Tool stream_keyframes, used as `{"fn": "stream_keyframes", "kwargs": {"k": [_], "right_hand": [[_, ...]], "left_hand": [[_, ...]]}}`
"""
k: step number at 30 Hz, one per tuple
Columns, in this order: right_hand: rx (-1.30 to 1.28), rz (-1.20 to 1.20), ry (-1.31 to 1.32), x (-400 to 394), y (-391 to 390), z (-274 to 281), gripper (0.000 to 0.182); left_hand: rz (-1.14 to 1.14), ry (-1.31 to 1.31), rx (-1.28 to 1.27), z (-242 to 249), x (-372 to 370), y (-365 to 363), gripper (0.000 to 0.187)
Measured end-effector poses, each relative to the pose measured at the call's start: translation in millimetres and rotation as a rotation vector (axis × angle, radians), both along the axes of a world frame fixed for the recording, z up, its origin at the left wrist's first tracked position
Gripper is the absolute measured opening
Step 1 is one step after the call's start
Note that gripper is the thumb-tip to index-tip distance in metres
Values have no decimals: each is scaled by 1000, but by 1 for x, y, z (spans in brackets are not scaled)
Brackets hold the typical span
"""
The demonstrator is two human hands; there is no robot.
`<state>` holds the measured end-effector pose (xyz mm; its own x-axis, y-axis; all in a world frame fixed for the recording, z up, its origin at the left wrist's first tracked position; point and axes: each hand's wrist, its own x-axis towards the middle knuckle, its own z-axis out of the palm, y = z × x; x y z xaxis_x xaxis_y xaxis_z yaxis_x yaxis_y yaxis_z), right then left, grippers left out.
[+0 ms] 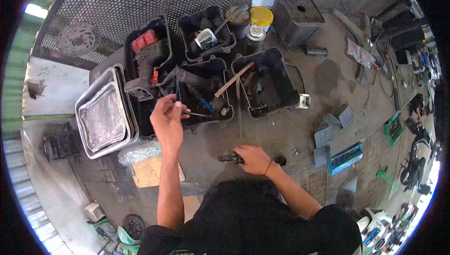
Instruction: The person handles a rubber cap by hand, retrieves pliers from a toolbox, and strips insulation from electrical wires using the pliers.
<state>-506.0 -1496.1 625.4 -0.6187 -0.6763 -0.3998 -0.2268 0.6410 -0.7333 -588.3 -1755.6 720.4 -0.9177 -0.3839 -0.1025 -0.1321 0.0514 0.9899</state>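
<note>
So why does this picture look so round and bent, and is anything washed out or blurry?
Head view: a fisheye lens bows straight edges and leaves black corners around a circular picture. Daylight blows out the lower right edge and a bright patch at upper left. The middle is evenly lit and sharp: the left hand over the black bins and the right hand on the workbench read clearly; things near the rim smear.

Grey workbench (300,128), stained, oil-darkened. Four black plastic bins (265,83) stand clustered just beyond the left hand (166,116); stacked metal trays (101,116) lie beside it, outboard. Small dark part (229,158) lies under the right hand (255,159). Blue box (344,157) and grey blocks (328,135) lie well right of that hand.
</note>
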Motion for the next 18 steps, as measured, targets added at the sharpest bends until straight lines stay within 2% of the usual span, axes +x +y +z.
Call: {"fn": "stream_keyframes", "kwargs": {"k": [2, 3, 5, 6, 7, 9, 11, 13, 14, 15, 16, 17, 18], "right_hand": [[-16, -5, 73, 5, -2, -5, 53], [-21, -17, 73, 4, -2, -4, 53], [-11, -19, 2, 3, -1, 1, 53], [-14, -31, 0, 5, 1, 2, 53], [-21, -66, 19, 9, 4, 3, 53], [-27, -109, 32, 12, 10, 7, 53], [20, -67, -53, 9, 15, 9, 53], [23, -85, -24, 10, 20, 7, 52], [26, -97, -1, 13, 23, 5, 51], [27, -96, -3, 17, 24, -1, 51], [13, -110, 31, 19, 24, -10, 49], [-4, -114, 69, 19, 25, -15, 47], [-11, -88, 87, 16, 25, -15, 47]], "left_hand": [[83, -26, -254, 10, 3, 1, 17], [71, -24, -259, 12, 2, 3, 17], [95, -108, -552, 17, 1, 9, 20], [111, -6, -727, 21, -3, 16, 25], [98, -4, -729, 25, -8, 23, 25], [-14, 266, -1014, 30, -22, 33, 28], [-189, 339, -928, 28, -35, 42, 14], [-438, 443, -867, 35, -50, 61, 11], [-642, 436, -891, 32, -61, 69, 8], [-843, 423, -911, 29, -71, 78, 9], [-946, 399, -939, 20, -78, 90, 10], [-1038, 372, -970, 7, -81, 104, 12], [-1029, 348, -1030, -10, -82, 115, 15]]}}
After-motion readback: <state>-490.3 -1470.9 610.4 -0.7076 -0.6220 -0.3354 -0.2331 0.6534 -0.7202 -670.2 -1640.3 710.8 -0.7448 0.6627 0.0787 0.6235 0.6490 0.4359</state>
